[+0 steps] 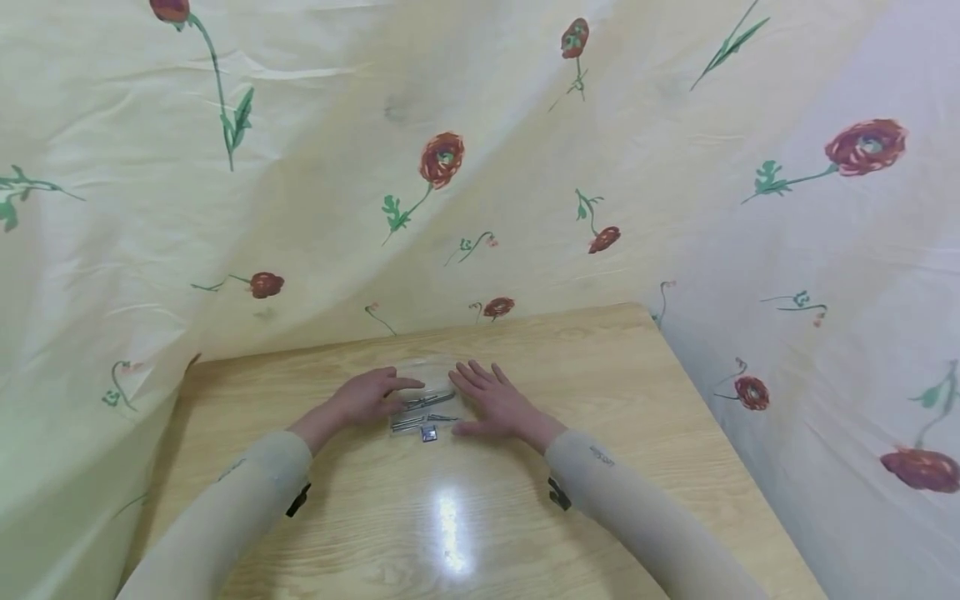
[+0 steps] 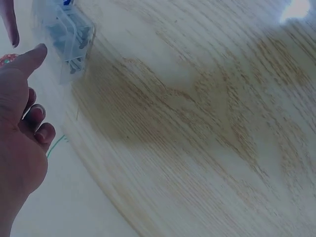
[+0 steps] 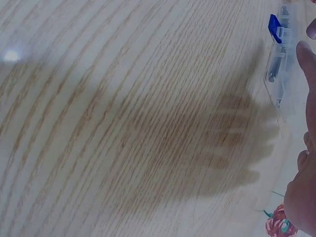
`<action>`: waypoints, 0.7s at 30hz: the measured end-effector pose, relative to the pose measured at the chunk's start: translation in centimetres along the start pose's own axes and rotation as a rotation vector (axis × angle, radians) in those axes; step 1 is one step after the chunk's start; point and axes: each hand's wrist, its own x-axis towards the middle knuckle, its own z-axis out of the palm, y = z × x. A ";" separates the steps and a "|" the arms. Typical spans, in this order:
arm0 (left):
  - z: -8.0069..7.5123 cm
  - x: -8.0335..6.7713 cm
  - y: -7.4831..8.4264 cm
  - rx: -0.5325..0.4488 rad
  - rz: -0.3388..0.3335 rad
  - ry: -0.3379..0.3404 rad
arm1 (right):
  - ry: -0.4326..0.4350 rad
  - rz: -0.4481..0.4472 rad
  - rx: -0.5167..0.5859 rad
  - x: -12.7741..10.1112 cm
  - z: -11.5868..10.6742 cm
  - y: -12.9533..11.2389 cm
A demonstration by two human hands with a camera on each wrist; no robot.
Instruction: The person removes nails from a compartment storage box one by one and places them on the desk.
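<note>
A small clear plastic box (image 1: 422, 410) holding long grey metal pieces lies on the wooden table (image 1: 465, 533), with a blue latch (image 1: 429, 432) on its near side. My left hand (image 1: 367, 397) lies at the box's left edge, fingers stretched out over its lid. My right hand (image 1: 497, 405) lies flat at the box's right edge, fingers spread. In the left wrist view the left hand (image 2: 19, 133) points its thumb at the box (image 2: 66, 37). The right wrist view shows the box (image 3: 277, 64), its blue latch (image 3: 274, 27) and the right hand (image 3: 302, 197) beside it.
A cream cloth (image 1: 450, 167) printed with red flowers hangs behind and on both sides of the table. The table's right edge (image 1: 720, 433) falls away beside that cloth. Bare wood with a light glare (image 1: 450, 521) lies between my forearms.
</note>
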 end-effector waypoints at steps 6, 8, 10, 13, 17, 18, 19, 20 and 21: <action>0.2 0.2 -0.1 0.061 0.034 -0.027 | -0.020 0.015 -0.002 0.4 0.1 -0.1; 0.2 0.4 -0.1 0.077 0.036 -0.034 | -0.022 0.015 0.003 0.4 0.2 0.0; 0.1 0.5 -0.1 0.096 0.031 -0.040 | -0.025 0.017 0.007 0.5 0.2 0.0; -0.2 0.8 -0.1 0.121 0.040 -0.053 | -0.018 0.013 0.011 0.6 0.3 0.0; -0.5 1.4 -0.3 0.170 0.086 -0.080 | -0.018 0.019 0.015 0.8 0.5 0.0; -0.5 1.5 -0.4 0.184 0.099 -0.086 | -0.022 0.023 0.015 0.8 0.5 0.0; -0.5 1.6 -0.5 0.195 0.111 -0.089 | -0.025 0.027 0.013 0.8 0.5 0.0; -0.5 1.7 -0.5 0.205 0.126 -0.089 | -0.025 0.030 0.017 0.8 0.6 0.0; -0.5 1.7 -0.5 0.213 0.135 -0.088 | -0.025 0.032 0.019 0.7 0.6 0.0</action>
